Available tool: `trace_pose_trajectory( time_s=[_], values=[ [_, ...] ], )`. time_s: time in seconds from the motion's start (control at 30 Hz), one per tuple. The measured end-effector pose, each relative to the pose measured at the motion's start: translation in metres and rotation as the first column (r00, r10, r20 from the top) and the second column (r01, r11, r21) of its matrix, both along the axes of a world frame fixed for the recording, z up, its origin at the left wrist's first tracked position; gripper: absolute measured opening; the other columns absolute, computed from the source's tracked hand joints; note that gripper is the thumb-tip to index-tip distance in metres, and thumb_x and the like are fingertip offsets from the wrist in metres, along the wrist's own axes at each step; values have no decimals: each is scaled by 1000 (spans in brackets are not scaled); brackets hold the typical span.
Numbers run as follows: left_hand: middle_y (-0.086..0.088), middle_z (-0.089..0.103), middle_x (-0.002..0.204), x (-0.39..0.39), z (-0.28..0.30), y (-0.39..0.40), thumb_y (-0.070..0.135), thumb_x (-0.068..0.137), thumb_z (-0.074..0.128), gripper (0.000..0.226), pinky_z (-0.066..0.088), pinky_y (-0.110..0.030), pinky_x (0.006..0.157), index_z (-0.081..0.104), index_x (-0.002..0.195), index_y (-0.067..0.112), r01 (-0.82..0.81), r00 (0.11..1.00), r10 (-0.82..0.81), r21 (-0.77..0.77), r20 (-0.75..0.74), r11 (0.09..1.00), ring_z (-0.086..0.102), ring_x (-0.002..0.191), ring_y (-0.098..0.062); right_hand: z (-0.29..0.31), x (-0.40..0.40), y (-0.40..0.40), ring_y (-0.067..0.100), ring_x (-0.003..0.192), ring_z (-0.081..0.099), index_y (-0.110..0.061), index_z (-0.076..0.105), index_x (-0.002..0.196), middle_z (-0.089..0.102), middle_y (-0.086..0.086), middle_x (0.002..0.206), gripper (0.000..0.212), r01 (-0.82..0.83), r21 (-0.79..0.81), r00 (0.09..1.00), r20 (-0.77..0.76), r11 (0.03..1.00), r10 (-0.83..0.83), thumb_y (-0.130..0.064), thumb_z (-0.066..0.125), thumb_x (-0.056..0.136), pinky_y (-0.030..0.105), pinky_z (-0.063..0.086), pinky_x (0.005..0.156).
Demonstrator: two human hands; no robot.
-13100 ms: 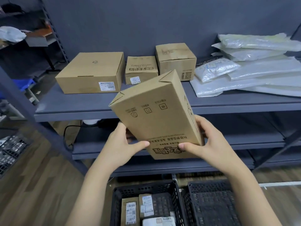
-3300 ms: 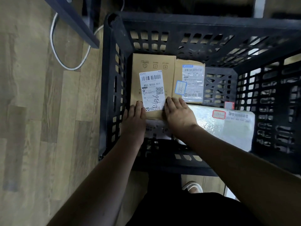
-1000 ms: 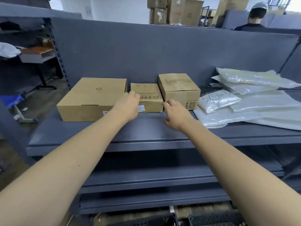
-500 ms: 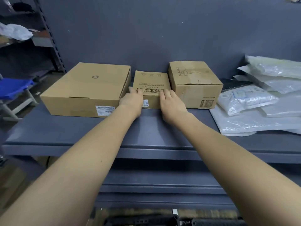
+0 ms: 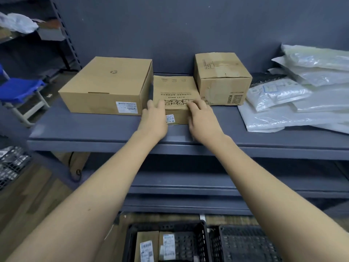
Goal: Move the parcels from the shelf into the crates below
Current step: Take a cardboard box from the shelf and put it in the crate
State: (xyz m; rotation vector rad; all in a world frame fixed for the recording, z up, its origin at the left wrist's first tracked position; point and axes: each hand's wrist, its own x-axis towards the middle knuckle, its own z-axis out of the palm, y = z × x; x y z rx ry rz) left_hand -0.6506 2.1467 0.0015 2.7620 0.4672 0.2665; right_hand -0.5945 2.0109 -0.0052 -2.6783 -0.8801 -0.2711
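A small flat cardboard box (image 5: 174, 87) with black printed characters lies on the grey shelf (image 5: 94, 129), between a wide carton (image 5: 107, 86) and a cube-shaped carton (image 5: 221, 76). My left hand (image 5: 154, 118) grips its front left corner, fingers over the top edge. My right hand (image 5: 204, 120) grips its front right corner the same way. Below, a black crate (image 5: 203, 242) holds two labelled brown parcels (image 5: 146, 246). A second black crate (image 5: 245, 242) stands to its right.
Several white and clear plastic mailer bags (image 5: 302, 95) are piled on the right of the shelf. Two lower shelf levels (image 5: 188, 186) run beneath. A blue stool (image 5: 18, 89) and another rack stand at the left. The floor is wood-patterned.
Both hands have closed onto the small box's front corners and slid it forward toward the shelf edge. The view has tilted down, so the crates show.
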Motion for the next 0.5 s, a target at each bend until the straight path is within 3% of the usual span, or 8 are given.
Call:
trace_pose_trajectory(
  time_s=[0.17,0.27,0.33,0.4,0.5],
  values=[
    [-13,41,131,-58,-8,-27,18,84,67,66,36,-35,91,28,138,16,-15,998,19,-67,57,998,41,114,-33,4,-52,-27,36,110,42,-2,47,125,41,15,135,36,10,49,1000,13,999,-10,-5,49,89,32,29,96],
    [-10,44,130,-91,-13,-41,22,84,69,64,39,-37,91,32,135,15,-39,987,62,-155,149,987,46,114,-30,1,-80,-43,33,105,42,-6,50,120,42,11,132,36,25,120,1000,9,992,-26,-4,57,85,30,32,91],
    [-7,45,128,-111,-17,-48,24,84,69,58,39,-33,88,36,131,14,-39,978,87,-242,190,970,48,113,-25,-6,-96,-54,33,107,42,-8,47,124,38,11,131,46,53,181,998,-42,982,-46,-5,63,81,31,35,90],
    [-4,47,125,-126,-22,-53,23,83,70,52,37,-29,84,40,124,12,-41,968,115,-314,221,949,48,111,-21,-15,-109,-61,34,118,40,-10,35,138,31,14,137,70,97,228,988,-143,969,-66,-7,70,77,35,39,98],
    [-2,47,130,-138,-29,-59,20,81,72,59,35,-28,87,39,130,13,-22,954,131,-373,270,928,46,117,-20,-27,-114,-67,34,126,37,-7,17,148,35,14,143,90,119,199,981,-174,973,-84,-16,72,78,30,27,103]
  ],
)
